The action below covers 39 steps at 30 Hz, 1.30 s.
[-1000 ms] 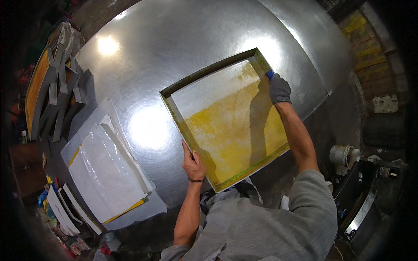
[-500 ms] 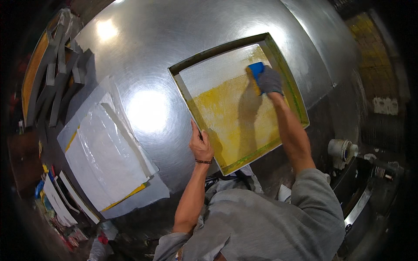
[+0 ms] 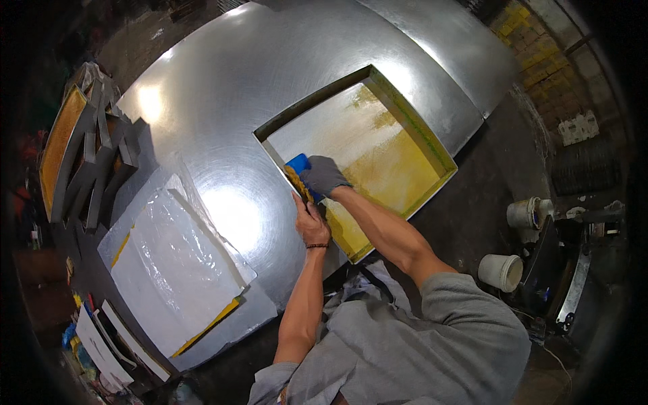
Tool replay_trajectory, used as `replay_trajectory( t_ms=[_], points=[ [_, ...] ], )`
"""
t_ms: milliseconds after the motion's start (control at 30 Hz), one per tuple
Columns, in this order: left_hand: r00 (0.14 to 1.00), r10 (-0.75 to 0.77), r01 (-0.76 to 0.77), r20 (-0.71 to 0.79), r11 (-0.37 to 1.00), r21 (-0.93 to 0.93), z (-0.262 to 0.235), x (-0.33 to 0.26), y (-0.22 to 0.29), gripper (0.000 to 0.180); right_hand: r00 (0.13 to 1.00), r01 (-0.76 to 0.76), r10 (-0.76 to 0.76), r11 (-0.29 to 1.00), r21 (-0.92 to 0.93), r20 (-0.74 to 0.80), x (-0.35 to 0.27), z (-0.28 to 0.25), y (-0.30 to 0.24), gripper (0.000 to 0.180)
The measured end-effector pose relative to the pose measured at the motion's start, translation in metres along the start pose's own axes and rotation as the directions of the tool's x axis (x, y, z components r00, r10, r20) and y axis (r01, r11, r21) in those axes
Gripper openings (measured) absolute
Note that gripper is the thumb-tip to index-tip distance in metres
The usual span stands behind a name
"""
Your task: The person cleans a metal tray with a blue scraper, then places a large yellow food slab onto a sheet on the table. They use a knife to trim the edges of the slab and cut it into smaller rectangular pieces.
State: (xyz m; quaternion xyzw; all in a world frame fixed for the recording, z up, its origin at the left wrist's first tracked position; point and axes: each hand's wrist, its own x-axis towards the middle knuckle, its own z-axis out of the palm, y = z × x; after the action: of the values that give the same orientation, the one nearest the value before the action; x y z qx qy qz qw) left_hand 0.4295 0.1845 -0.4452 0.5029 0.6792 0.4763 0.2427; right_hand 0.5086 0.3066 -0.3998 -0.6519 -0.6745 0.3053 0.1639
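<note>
A shallow, square-cornered metal tray (image 3: 417,131) lies at an angle on the table, its inside streaked with yellow and pale at the far left. My left hand (image 3: 312,224), bare with a beaded bracelet at the wrist, grips the tray's left wall near the front. In a grey glove, my right hand (image 3: 325,177) is closed around a blue block (image 3: 298,164) with a ragged yellow face, sponge-like or brush-like. That face is against the inside of the left wall, just beyond my left fingers. Part of the block is hidden by the glove.
Left of the tray, white sheets under clear plastic (image 3: 182,250) lie on the shiny metal table (image 3: 223,101). Stacked metal frames (image 3: 74,155) stand at the far left. White buckets (image 3: 501,271) are on the right, beside a yellow-stained wall (image 3: 530,40).
My right hand has swept the blue block from the tray's far right across to its left wall. The pale area inside looks larger. My left hand stays on the wall; the whole view has shifted.
</note>
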Motion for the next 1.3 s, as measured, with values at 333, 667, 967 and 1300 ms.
replay_trajectory(
  t_ms=[333,667,967,1300],
  points=[
    [0.995,-0.090,0.089,-0.032,0.996,-0.017,0.003,-0.005,0.007,0.053,0.921,-0.269,0.245,0.962,-0.041,-0.302,-0.010,-0.176,0.213,0.031],
    [0.994,-0.110,0.109,0.008,0.992,0.069,-0.002,-0.005,-0.005,0.053,0.909,-0.384,0.247,0.810,-0.443,-0.336,0.012,-0.206,0.221,0.020],
    [0.995,-0.099,0.098,-0.023,0.995,-0.030,0.005,-0.004,-0.011,0.054,0.936,-0.294,0.189,0.884,-0.363,-0.297,0.007,-0.195,0.209,0.032],
    [0.999,-0.007,0.003,-0.054,0.998,-0.067,0.004,0.000,0.000,0.053,0.986,-0.165,0.157,0.959,-0.231,-0.055,-0.046,-0.029,0.078,0.063]
  ],
)
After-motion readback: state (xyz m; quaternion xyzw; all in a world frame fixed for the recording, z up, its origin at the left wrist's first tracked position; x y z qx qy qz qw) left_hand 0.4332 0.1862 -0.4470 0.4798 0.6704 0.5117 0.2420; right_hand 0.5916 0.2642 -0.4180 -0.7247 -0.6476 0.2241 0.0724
